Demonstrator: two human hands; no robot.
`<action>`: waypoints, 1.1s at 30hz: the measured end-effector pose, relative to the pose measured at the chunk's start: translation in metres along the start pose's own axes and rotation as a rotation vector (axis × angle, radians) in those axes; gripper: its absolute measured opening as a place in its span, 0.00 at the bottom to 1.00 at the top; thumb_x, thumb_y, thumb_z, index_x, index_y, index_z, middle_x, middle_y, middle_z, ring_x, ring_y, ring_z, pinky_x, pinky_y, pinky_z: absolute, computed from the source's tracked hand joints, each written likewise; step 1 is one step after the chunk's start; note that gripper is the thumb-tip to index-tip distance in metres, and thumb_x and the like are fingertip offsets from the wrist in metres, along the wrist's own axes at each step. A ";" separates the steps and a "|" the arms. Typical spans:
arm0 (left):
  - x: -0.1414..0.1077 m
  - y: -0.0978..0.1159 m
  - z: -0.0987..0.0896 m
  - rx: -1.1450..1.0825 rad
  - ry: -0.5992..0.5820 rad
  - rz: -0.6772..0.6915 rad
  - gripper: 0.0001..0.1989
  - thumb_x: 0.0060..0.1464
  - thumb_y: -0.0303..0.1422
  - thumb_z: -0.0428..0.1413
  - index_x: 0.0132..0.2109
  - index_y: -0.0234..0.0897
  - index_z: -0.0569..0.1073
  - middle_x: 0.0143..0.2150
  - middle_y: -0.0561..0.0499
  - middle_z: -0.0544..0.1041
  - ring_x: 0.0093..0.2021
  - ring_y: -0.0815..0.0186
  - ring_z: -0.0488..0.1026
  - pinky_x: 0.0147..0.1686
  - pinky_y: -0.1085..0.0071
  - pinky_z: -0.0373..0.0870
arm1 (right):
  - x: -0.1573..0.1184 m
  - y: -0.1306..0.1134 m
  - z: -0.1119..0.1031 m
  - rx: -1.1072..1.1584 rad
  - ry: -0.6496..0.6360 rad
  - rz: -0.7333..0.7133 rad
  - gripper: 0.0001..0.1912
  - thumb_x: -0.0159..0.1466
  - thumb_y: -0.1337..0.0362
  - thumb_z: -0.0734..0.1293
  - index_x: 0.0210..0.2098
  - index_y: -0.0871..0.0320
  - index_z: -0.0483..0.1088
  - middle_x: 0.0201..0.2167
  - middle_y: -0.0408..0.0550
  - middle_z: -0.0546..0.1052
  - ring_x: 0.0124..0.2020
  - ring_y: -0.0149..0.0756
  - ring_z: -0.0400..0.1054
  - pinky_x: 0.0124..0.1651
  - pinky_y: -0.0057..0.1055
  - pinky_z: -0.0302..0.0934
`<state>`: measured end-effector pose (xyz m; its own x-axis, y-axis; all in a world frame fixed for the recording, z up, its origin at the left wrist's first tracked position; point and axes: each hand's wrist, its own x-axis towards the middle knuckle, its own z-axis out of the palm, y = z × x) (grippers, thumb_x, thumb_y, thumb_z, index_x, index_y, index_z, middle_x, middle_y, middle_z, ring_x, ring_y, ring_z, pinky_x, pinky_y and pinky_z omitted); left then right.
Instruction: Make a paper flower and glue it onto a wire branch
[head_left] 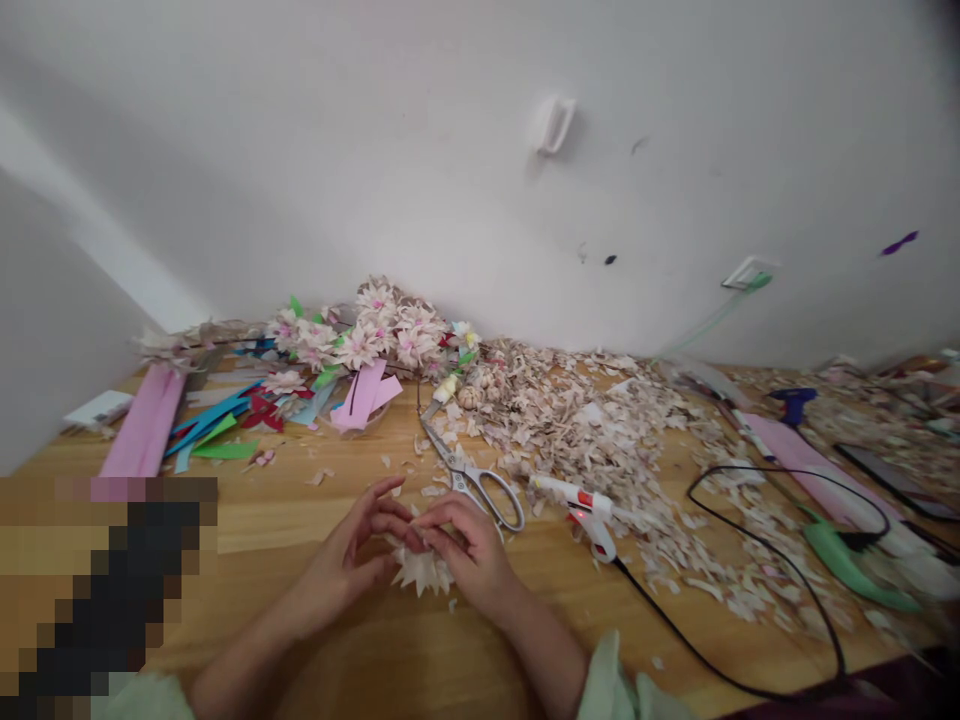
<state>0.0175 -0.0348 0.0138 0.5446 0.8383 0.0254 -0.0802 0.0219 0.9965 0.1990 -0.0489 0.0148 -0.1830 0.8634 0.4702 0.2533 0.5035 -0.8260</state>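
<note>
Low in the middle of the head view, a small cream paper flower [422, 573] with pointed petals is held between my two hands, just above the table. My left hand [367, 540] curls around its left side, thumb below and fingers bent over it. With thumb and fingers pinched together, my right hand [471, 552] grips its upper right part; the exact pinch point is hidden. Just beyond my fingers lies a pair of grey-handled scissors [480, 490], partly covered by my right hand. To the right, a white glue gun [577, 505] rests with a red light on.
Pale petal scraps [585, 420] are heaped along the wall. Finished flowers [375, 335] stand at the back left, near pink paper strips [364, 395] and blue strips [214, 415]. A black cord [675, 635] loops at right, by a green object [847, 570], a phone [896, 482] and a blue glue gun [793, 402].
</note>
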 end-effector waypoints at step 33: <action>-0.002 0.001 -0.009 0.135 0.086 0.262 0.33 0.50 0.30 0.51 0.61 0.42 0.48 0.45 0.45 0.75 0.55 0.55 0.62 0.56 0.54 0.47 | 0.005 0.013 0.004 0.339 0.263 0.350 0.05 0.56 0.60 0.66 0.29 0.56 0.71 0.21 0.41 0.71 0.25 0.33 0.65 0.31 0.29 0.60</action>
<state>0.0087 -0.0317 0.0138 0.4473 0.8487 0.2821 -0.0935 -0.2693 0.9585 0.1978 -0.0378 0.0051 0.1114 0.9781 0.1757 -0.0716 0.1843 -0.9803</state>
